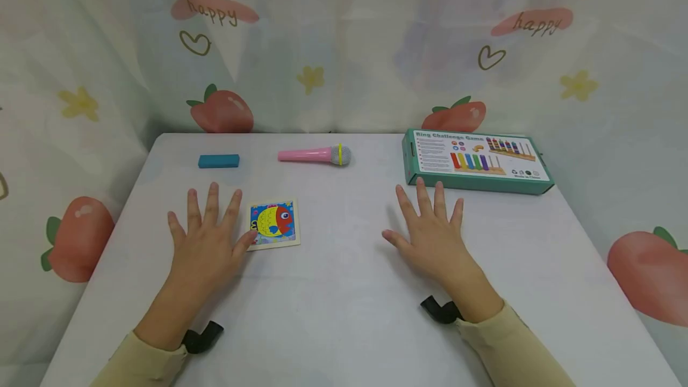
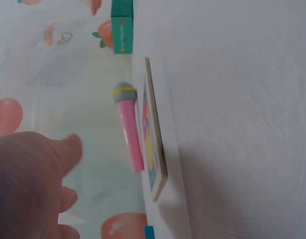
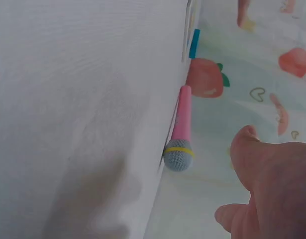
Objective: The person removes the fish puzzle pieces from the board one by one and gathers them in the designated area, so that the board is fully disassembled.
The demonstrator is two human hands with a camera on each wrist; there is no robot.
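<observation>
My left hand [image 1: 205, 249] is spread with straight fingers over the left of the table, holding nothing. Its thumb overlaps the lower left edge of a square fish picture tile [image 1: 279, 223]; whether they touch I cannot tell. Beyond those fingertips lies a blue rectangular block [image 1: 218, 161]. A pink toy microphone [image 1: 306, 154] with a grey head and yellow band lies at the back middle, its head to the right. On the right, my right hand [image 1: 434, 243] is spread and holds nothing. Its fingertips are just in front of a green Ring Challenge Game box [image 1: 478, 160].
The white table [image 1: 333, 315] ends at the back and sides against a patterned curtain [image 1: 333, 34] with fruit, hearts and flowers. A black wrist mount [image 1: 203, 337] shows at the left cuff, and another black mount [image 1: 442, 310] at the right cuff.
</observation>
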